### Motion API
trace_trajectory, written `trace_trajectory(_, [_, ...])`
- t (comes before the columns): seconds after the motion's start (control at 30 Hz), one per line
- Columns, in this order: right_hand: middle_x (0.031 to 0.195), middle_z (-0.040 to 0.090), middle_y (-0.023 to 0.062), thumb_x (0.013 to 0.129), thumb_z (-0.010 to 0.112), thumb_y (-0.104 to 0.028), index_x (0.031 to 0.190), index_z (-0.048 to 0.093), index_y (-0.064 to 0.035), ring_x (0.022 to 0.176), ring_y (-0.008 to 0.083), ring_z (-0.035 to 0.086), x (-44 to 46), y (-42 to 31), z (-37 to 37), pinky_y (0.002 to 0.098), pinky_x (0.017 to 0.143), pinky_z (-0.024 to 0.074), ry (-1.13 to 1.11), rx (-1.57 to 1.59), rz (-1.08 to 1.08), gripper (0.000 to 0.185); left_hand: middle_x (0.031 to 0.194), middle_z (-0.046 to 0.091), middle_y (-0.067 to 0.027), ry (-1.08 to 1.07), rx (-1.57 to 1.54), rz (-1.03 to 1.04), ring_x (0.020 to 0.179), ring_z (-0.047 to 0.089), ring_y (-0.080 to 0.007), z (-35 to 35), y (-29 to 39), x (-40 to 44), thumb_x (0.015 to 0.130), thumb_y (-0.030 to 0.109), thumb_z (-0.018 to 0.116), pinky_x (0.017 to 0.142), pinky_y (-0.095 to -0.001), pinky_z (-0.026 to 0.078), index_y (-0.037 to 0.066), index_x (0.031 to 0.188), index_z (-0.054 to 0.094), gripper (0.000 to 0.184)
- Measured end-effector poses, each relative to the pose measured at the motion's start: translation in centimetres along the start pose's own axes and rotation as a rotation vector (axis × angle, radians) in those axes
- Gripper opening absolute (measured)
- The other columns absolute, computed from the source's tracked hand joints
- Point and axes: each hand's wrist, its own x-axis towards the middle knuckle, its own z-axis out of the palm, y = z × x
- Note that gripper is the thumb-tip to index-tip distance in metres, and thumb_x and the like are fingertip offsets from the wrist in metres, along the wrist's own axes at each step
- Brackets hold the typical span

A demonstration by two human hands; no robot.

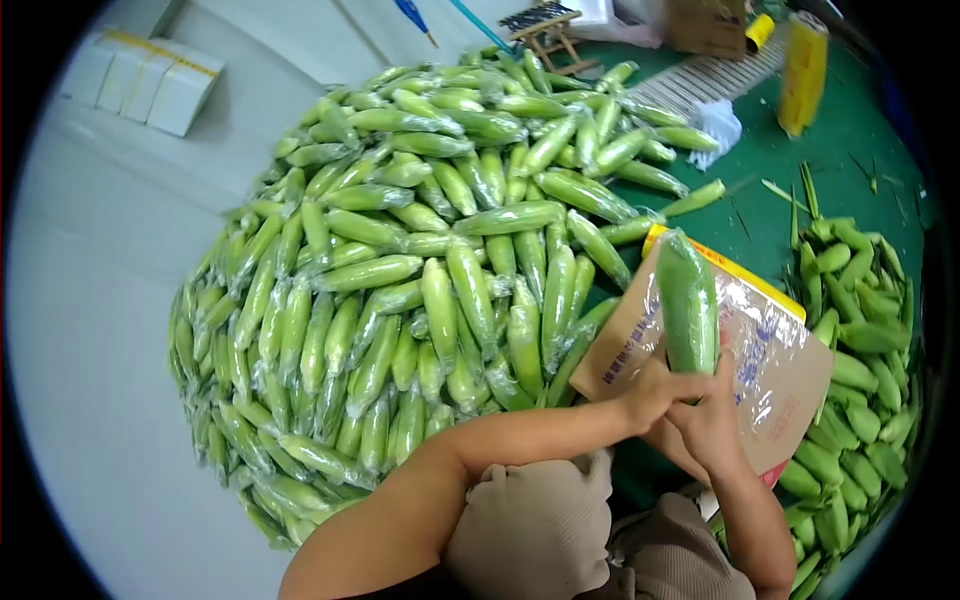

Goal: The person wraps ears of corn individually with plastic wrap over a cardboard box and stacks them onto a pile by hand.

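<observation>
An ear of corn point(687, 305) in its green husk, with clear plastic film around it, points away from me over a cardboard box point(610, 365). Both hands meet at its near end. My left hand point(662, 392) is closed there, fingers bent against the base. From the right, my right hand point(712, 418) grips the same end, thumb and fingers pressed on it. Shiny clear film point(765, 345) lies over the box top, beneath the corn. The hands partly hide the corn's base.
A large heap of film-wrapped corn point(400, 260) fills the left and middle. Unwrapped ears point(850, 400) are piled at right on the green floor covering point(750, 190). Farther off are a yellow package point(803, 75), a small wooden stool point(552, 40) and white boxes point(140, 85).
</observation>
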Motion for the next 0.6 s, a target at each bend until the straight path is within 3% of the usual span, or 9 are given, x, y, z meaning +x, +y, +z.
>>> trace_trajectory(0.1, [0.131,0.060,0.0183,0.081,0.082,0.000,0.158,0.022,-0.0015,0.112,0.0328,0.067,-1.2,1.8,2.0,0.0430,0.100,0.0556,-0.016,0.097,-0.081,0.098,0.134,0.062,-0.0162,0.207,-0.124,-0.071,0.124,0.065,-0.0314,-1.6,2.5,-1.4,0.084,0.009,0.081,0.091,-0.0484,0.063,0.002,0.143,0.051,0.066])
trace_trajectory(0.13, [0.133,0.059,0.0176,0.081,0.082,0.002,0.160,0.022,-0.0030,0.112,0.0321,0.067,-2.4,3.3,1.4,0.0422,0.101,0.0553,-0.059,0.000,-0.082,0.099,0.124,0.062,-0.0109,0.235,-0.249,-0.060,0.107,0.069,-0.0211,-3.9,4.1,-0.8,0.083,0.005,0.082,0.079,-0.0356,0.061,0.008,0.136,0.055,0.060])
trace_trajectory(0.17, [0.136,0.058,0.0169,0.081,0.081,0.003,0.162,0.022,-0.0044,0.111,0.0313,0.068,-3.6,4.8,0.8,0.0414,0.102,0.0549,-0.102,-0.098,-0.087,0.100,0.115,0.066,-0.0101,0.281,-0.138,-0.018,0.096,0.070,-0.0213,-7.8,6.5,0.0,0.089,0.016,0.080,0.076,-0.0383,0.060,0.009,0.134,0.055,0.052])
trace_trajectory(0.23, [0.138,0.057,0.0157,0.081,0.080,0.005,0.161,0.027,-0.0054,0.110,0.0297,0.068,-5.7,7.3,-1.0,0.0407,0.103,0.0544,-0.162,-0.129,0.021,0.097,0.102,0.069,-0.0093,0.603,0.140,0.282,0.089,0.067,-0.0205,-16.6,15.9,2.8,0.099,0.037,0.068,0.075,-0.0408,0.056,0.010,0.125,0.060,0.039])
trace_trajectory(0.3, [0.136,0.058,0.0149,0.082,0.079,0.006,0.156,0.037,-0.0039,0.106,0.0259,0.067,-7.4,8.6,-3.8,0.0401,0.101,0.0549,-0.133,-0.137,0.063,0.085,0.108,0.068,-0.0098,0.855,0.168,0.593,0.087,0.067,-0.0218,-24.7,29.6,5.4,0.102,0.036,0.068,0.074,-0.0364,0.058,0.005,0.126,0.060,0.040])
trace_trajectory(0.37, [0.125,0.061,0.0131,0.084,0.073,0.008,0.145,0.050,-0.0025,0.100,0.0202,0.065,-8.4,8.7,-5.3,0.0374,0.096,0.0554,0.052,-0.090,0.071,0.067,0.105,0.065,-0.0096,0.999,0.203,1.016,0.087,0.065,-0.0222,-31.0,39.7,5.4,0.098,0.018,0.073,0.075,-0.0371,0.059,0.005,0.116,0.061,0.026])
trace_trajectory(0.43, [0.123,0.063,0.0091,0.091,0.067,0.007,0.145,0.051,-0.0018,0.106,0.0171,0.062,-9.1,10.5,-6.4,0.0350,0.097,0.0530,0.296,0.111,0.140,0.057,0.095,0.062,-0.0068,1.219,0.160,1.047,0.076,0.060,-0.0184,-40.6,44.3,3.4,0.100,0.015,0.067,0.067,-0.0332,0.055,0.007,0.104,0.058,0.012])
trace_trajectory(0.5, [0.128,0.061,0.0088,0.098,0.065,0.002,0.144,0.052,0.0004,0.110,0.0178,0.061,-10.1,15.5,-10.2,0.0338,0.100,0.0512,0.484,0.097,0.100,0.047,0.086,0.058,-0.0036,1.135,0.601,0.885,0.069,0.052,-0.0139,-38.5,39.2,2.4,0.101,0.015,0.062,0.061,-0.0300,0.046,0.010,0.095,0.055,0.011])
trace_trajectory(0.6, [0.135,0.060,0.0120,0.106,0.063,-0.009,0.140,0.056,0.0028,0.116,0.0216,0.061,-13.2,23.1,-18.0,0.0321,0.103,0.0494,0.902,-0.221,-0.006,0.037,0.103,0.066,-0.0075,0.785,1.009,0.495,0.082,0.061,-0.0170,-24.2,21.8,2.7,0.097,0.011,0.065,0.077,-0.0321,0.052,0.004,0.101,0.065,0.008])
